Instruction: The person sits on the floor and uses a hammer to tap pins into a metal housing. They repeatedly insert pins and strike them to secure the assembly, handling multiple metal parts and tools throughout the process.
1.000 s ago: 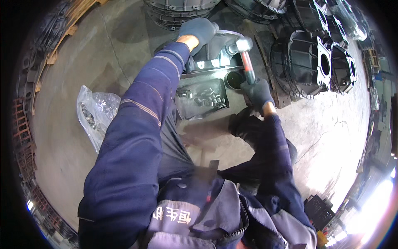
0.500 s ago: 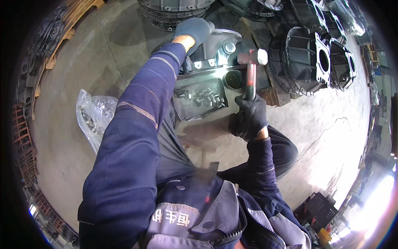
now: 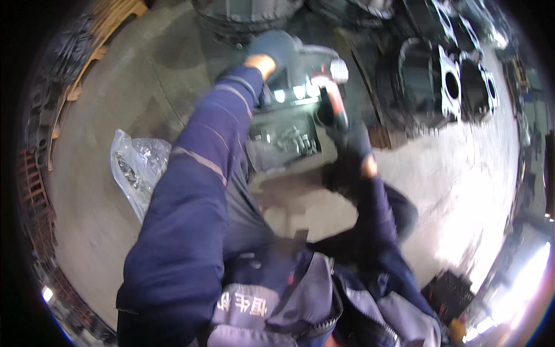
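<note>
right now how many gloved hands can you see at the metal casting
2. The left hand rests on top of the grey metal casting, at its far edge. The right hand is at its right side, gripping a hammer.

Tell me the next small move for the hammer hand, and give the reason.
Probably bring the hammer down in a short, controlled tap. The right hand holds it raised over the grey metal housing, while the gloved left hand braces the housing's far edge, close to the strike, so keep the swing small.

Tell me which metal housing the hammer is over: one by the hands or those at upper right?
The grey housing under the hands. The right hand holds the hammer above it; the dark housings stand apart, untouched.
</note>
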{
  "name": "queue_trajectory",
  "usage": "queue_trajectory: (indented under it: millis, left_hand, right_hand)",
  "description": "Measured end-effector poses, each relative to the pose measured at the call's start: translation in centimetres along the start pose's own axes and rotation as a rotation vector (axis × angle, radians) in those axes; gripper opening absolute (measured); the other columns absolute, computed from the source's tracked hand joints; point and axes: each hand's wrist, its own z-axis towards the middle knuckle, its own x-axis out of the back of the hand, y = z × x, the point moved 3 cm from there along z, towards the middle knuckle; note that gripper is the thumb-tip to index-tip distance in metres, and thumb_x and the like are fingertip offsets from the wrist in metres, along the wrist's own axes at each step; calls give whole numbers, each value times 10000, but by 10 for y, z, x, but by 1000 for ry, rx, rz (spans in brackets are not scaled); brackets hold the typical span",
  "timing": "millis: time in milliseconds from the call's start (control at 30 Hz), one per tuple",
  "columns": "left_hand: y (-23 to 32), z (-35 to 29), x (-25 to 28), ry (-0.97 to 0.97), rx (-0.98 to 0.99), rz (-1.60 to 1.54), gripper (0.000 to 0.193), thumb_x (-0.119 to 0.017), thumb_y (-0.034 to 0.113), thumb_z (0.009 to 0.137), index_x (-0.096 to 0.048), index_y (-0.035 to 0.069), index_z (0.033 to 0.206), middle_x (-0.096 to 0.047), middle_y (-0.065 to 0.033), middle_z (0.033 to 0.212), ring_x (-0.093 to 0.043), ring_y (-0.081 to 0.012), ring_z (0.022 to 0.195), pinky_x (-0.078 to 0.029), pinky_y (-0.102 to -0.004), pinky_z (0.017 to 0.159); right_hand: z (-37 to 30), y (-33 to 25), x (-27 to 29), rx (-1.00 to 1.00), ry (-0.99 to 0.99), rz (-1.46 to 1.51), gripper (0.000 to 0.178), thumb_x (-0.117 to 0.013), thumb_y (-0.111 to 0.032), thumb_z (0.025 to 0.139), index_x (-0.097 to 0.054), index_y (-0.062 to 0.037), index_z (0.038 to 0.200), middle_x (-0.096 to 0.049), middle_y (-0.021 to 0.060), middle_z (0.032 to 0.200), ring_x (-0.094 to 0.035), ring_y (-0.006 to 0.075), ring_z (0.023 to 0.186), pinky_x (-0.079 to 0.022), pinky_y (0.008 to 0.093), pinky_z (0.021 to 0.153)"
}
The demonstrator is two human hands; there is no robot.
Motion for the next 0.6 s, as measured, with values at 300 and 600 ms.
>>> queue_trajectory:
  millis: [300,600]
  left_hand:
    - [-9,8,-34,-48,-15,59,472,-439,405,1001,-743,97,1189,-685,-219,1262,-666,-413,1163,-515,-509,985]
    - [-12,13,-33,-51,97,15,556,-425,451,1009,-740,22,1170,-686,-260,1240,-638,-429,1211,-483,-491,1039]
  right_hand:
    - [-87,74,-145,-646,-665,1335,170,-565,-174,997,-646,-55,907,-517,3,653,-532,136,517,-432,314,455]
    - [-57,106,-237,-623,-415,821,347,-667,-385,952,-658,-51,1047,-646,109,809,-614,258,660,-489,425,560]
